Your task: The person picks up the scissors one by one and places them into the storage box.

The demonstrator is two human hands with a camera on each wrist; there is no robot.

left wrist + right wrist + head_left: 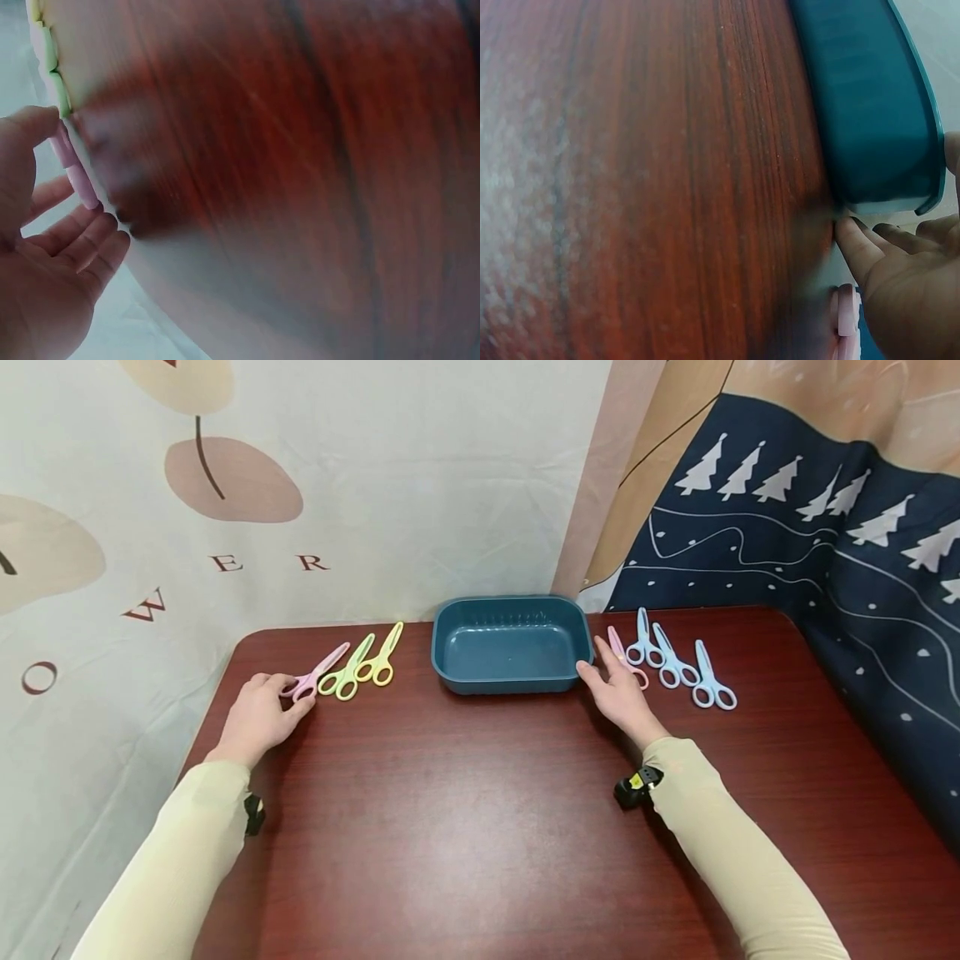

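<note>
At the left of the table, my left hand has its thumb and fingertips at the handles of pale purple scissors, pinching them from two sides. The left wrist view shows these scissors edge-on between thumb and fingers. Green scissors and yellow scissors lie just to their right. My right hand is at the right end of a dark teal tray, its thumb by the rim and fingers extended along the outside. Pink scissors lie partly hidden behind that hand.
Several blue scissors lie right of the pink ones. The brown table meets a printed pale cloth at the back and a navy tree-patterned cloth at the right.
</note>
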